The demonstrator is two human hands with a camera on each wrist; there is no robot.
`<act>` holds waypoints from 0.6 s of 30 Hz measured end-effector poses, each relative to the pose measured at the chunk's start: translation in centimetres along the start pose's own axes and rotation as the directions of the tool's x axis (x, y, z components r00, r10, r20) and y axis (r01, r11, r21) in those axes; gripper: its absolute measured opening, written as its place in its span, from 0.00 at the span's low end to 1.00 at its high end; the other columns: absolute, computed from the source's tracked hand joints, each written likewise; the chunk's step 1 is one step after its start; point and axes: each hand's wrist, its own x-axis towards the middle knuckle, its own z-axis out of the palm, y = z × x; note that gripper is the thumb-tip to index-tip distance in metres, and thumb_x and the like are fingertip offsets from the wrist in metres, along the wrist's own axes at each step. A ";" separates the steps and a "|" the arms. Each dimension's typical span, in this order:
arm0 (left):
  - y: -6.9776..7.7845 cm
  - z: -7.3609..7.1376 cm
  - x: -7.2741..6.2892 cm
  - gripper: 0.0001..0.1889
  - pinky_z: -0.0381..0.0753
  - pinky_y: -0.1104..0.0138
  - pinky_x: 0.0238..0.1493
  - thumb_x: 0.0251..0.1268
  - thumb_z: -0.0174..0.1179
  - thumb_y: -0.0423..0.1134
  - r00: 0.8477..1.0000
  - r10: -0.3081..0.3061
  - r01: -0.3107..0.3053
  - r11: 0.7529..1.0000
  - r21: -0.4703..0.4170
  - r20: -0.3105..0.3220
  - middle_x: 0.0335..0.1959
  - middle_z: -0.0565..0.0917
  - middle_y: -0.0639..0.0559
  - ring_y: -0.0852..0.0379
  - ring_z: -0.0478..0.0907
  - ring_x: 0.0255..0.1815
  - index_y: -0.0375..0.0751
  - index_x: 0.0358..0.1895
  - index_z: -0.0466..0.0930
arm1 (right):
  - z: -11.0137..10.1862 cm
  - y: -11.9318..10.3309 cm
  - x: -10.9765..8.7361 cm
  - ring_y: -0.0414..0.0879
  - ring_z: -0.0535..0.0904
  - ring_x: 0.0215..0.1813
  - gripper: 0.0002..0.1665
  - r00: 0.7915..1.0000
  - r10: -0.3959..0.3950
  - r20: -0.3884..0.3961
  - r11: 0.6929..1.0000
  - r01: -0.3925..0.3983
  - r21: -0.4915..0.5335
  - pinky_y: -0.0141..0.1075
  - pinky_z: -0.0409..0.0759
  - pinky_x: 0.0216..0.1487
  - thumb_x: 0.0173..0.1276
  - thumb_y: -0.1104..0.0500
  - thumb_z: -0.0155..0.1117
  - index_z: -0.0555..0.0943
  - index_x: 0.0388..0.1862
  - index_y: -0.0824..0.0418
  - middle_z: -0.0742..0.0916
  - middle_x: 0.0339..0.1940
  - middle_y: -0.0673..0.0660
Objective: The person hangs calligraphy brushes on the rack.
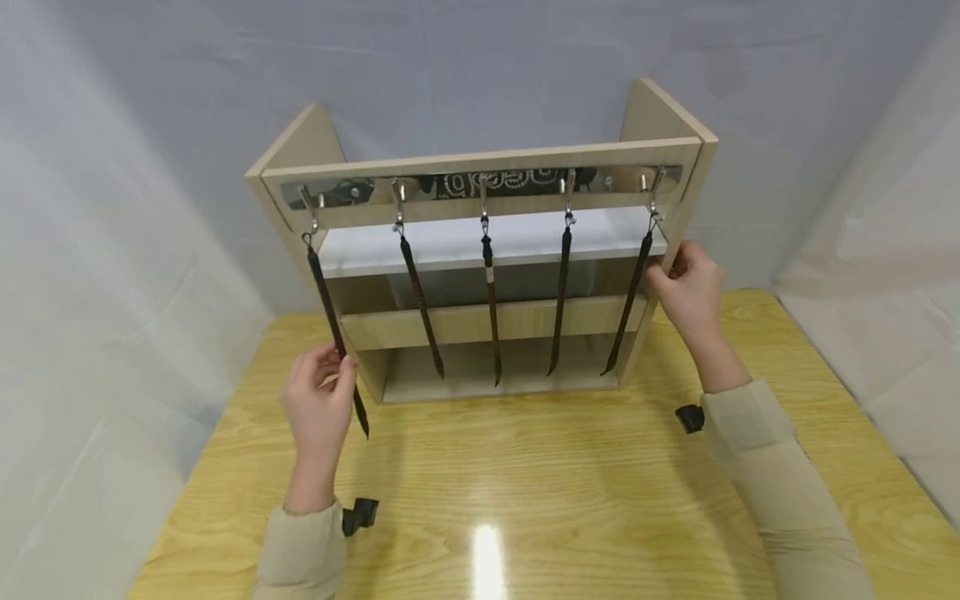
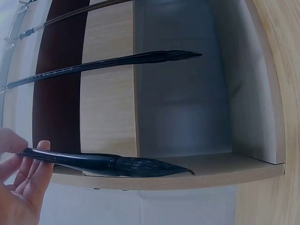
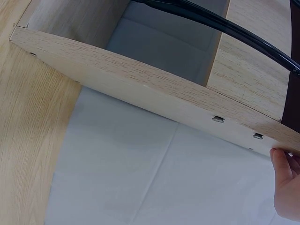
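Observation:
In the head view, a small wooden shelf (image 1: 495, 325) bears a metal hook strip along its top board, with several dark calligraphy brushes hanging from it. At the far left, my left hand (image 1: 322, 396) pinches the handle of the leftmost calligraphy brush (image 1: 325, 292), whose loop is up at its hook. The left wrist view shows the thumb and fingers of the left hand (image 2: 26, 183) round the handle and the pointed bristles (image 2: 150, 167) free. My right hand (image 1: 688, 292) holds the shelf's right side panel (image 3: 140, 84), thumb by the front edge; its other fingertips are partly hidden.
The shelf stands on a yellow wood-grain table (image 1: 525, 483) before pale hanging sheets (image 1: 480, 75). Close beside the right hand hangs the rightmost brush (image 1: 628, 304). A white board (image 1: 450, 242) and a wooden crossbar (image 1: 525, 321) span the shelf behind the brushes.

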 end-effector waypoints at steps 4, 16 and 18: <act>-0.4 0.0 0.1 0.07 0.72 0.86 0.26 0.47 0.56 0.18 1.000 -0.005 0.005 1.000 -0.005 0.001 0.26 0.75 0.35 0.74 0.71 0.26 0.19 0.33 0.75 | 0.1 0.0 0.1 0.40 0.77 0.32 0.13 1.000 -0.002 0.001 1.000 0.002 0.015 0.19 0.70 0.28 0.56 0.65 0.55 0.76 0.38 0.73 0.83 0.31 0.65; 2.5 -0.2 0.7 0.07 0.72 0.85 0.26 0.46 0.53 0.15 0.999 -0.035 0.035 0.998 -0.048 0.002 0.26 0.73 0.32 0.75 0.71 0.25 0.16 0.32 0.73 | 0.2 0.2 0.1 0.27 0.71 0.28 0.12 1.000 -0.020 -0.006 1.000 0.020 0.017 0.19 0.69 0.27 0.55 0.65 0.56 0.76 0.37 0.72 0.83 0.30 0.66; 1.8 -0.1 0.7 0.07 0.72 0.86 0.26 0.46 0.53 0.16 0.999 -0.045 0.045 0.998 -0.042 0.007 0.26 0.74 0.32 0.75 0.72 0.25 0.16 0.33 0.73 | 0.2 0.2 0.0 0.27 0.71 0.27 0.12 1.000 -0.022 -0.009 1.000 0.022 0.020 0.19 0.68 0.26 0.55 0.66 0.55 0.76 0.37 0.73 0.83 0.30 0.66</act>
